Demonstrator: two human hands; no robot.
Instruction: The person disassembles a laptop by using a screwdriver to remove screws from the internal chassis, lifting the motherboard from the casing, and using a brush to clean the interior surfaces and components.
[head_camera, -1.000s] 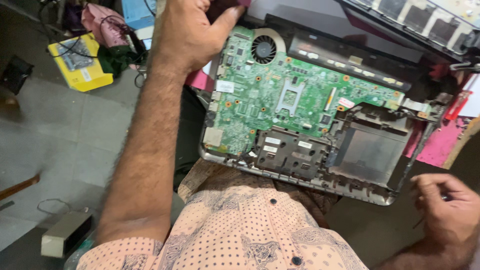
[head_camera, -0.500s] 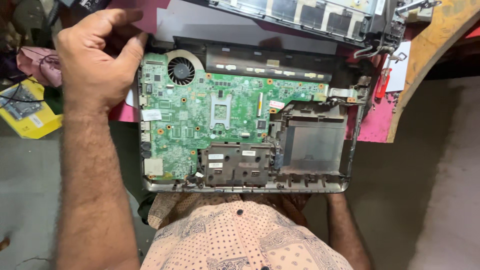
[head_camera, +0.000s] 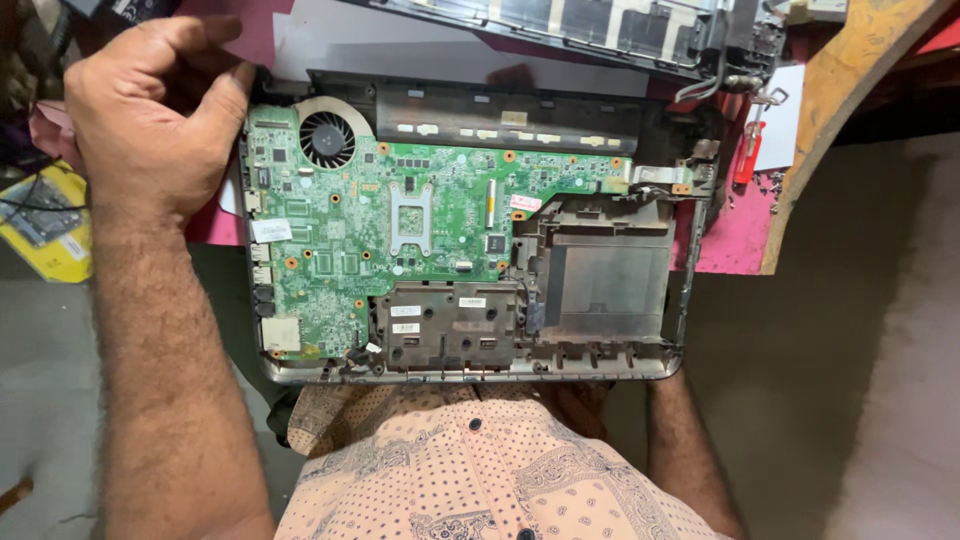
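At the bottom of the frame the person's patterned peach shirt (head_camera: 480, 480) fills the foreground, with the near edge of an opened laptop base (head_camera: 470, 372) resting against it. The right forearm runs under that near edge at lower right; the right hand is hidden beneath the base, so I cannot tell how its fingers are set. Inside the base lies a green circuit board (head_camera: 400, 220), with a dark empty bay (head_camera: 605, 280) to its right and a round black fan (head_camera: 327, 138) at its upper left corner. The left hand (head_camera: 150, 110) sits at the upper left of the frame, fingers curled narrow, thumb pressed on the base's far left corner. Beyond, the pink table (head_camera: 725, 245) carries a red-handled tool (head_camera: 745, 155).
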